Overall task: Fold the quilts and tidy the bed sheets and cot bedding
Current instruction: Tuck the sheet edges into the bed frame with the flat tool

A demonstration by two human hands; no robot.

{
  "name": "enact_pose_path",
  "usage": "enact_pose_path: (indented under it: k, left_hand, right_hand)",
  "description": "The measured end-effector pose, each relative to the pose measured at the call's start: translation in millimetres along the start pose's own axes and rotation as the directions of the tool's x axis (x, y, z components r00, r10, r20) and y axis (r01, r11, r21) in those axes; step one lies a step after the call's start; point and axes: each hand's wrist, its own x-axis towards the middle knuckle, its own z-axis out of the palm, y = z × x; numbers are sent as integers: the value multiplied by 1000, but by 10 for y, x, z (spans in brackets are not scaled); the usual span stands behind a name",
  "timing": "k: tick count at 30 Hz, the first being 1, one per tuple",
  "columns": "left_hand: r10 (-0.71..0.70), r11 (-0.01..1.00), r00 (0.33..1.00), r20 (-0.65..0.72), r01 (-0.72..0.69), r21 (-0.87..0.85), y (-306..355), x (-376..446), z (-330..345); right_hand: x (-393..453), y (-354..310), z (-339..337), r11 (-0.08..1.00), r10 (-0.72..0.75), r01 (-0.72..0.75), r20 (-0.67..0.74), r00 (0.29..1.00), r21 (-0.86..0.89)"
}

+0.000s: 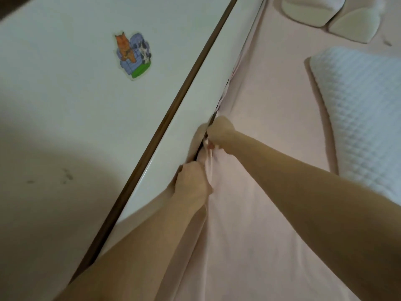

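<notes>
A pale pink bed sheet [271, 135] covers the mattress and bunches into folds along the gap beside the white panel [195, 109]. My left hand [192, 185] grips a gathered fold of the sheet at the mattress edge, next to the panel. My right hand [220, 132] is a little farther up the same edge, fingers curled round the sheet and pushed partly into the dark gap, so its fingertips are hidden.
A white quilted pillow [364, 118] lies on the sheet at the right. Two cream cushions [325, 16] sit at the top right. The white wall [65, 94] on the left has a cartoon sticker [133, 55] and a brown trim strip [173, 118].
</notes>
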Motion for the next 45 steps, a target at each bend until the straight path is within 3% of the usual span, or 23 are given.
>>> enact_pose_path:
  k: [4,10,12,17,22,24,25,26,28,29,30,32,34,37,40,43,44,45]
  left_hand:
    - [-66,997,995,-71,64,-31,-169,-317,99]
    - [-145,988,953,-267,127,-82,-232,-728,29]
    - [-146,988,935,-324,123,-93,-255,-754,41]
    - [-117,993,912,-392,103,-56,-294,-763,123]
    - [-178,972,914,-364,106,-210,-285,-832,7]
    - [-200,970,894,-401,124,-208,-277,-875,-69]
    - [-201,973,881,-428,128,-193,-282,-902,-84]
    - [-196,977,869,-454,132,-170,-274,-932,-112]
    - [-184,983,860,-476,165,-83,-254,-1000,-161]
    - [-193,980,861,-471,189,-56,-249,-1022,-180]
    - [-203,978,864,-460,204,-49,-245,-1046,-188]
    - [-202,978,876,-438,207,-37,-251,-1043,-190]
    - [-191,979,882,-431,204,-16,-267,-1030,-186]
    - [-135,988,899,-416,154,11,-284,-1015,-192]
    - [-39,997,925,-378,63,50,-322,-1001,-132]
    - [10,997,953,-303,14,77,-431,-1002,24]
    - [20,995,955,-296,9,95,-475,-1000,115]
    - [40,993,947,-320,-1,120,-503,-1006,193]
  right_hand:
    - [-297,33,-18,992,-103,90,-148,984,-93]
    - [-731,252,-47,987,142,-134,-85,986,87]
    - [-736,231,-80,979,161,-150,-69,985,136]
    - [-851,195,85,999,32,-33,-95,995,-6]
    - [-1143,272,-119,997,66,-69,-115,991,-22]
    - [-1249,261,-339,992,26,-41,-126,992,-119]
    - [-1283,276,-449,956,-70,34,-113,991,-292]
    - [-1313,289,-581,829,-212,142,-70,975,-541]
    - [-1363,296,-766,305,-438,270,117,891,-913]
    - [-1370,298,-803,71,-492,297,226,841,-952]
    - [-1372,308,-814,-85,-515,332,327,792,-939]
    - [-1357,335,-794,-296,-521,386,487,701,-874]
    - [-1287,361,-819,-428,-503,425,601,621,-798]
    - [-1121,385,-815,-530,-469,433,677,567,-729]
    - [-943,345,-607,-557,-421,453,707,569,-696]
    - [-794,283,-151,-452,-454,484,660,598,-749]
    - [-741,290,23,-353,-440,502,613,656,-790]
    - [-695,299,174,-175,-420,546,563,712,-820]
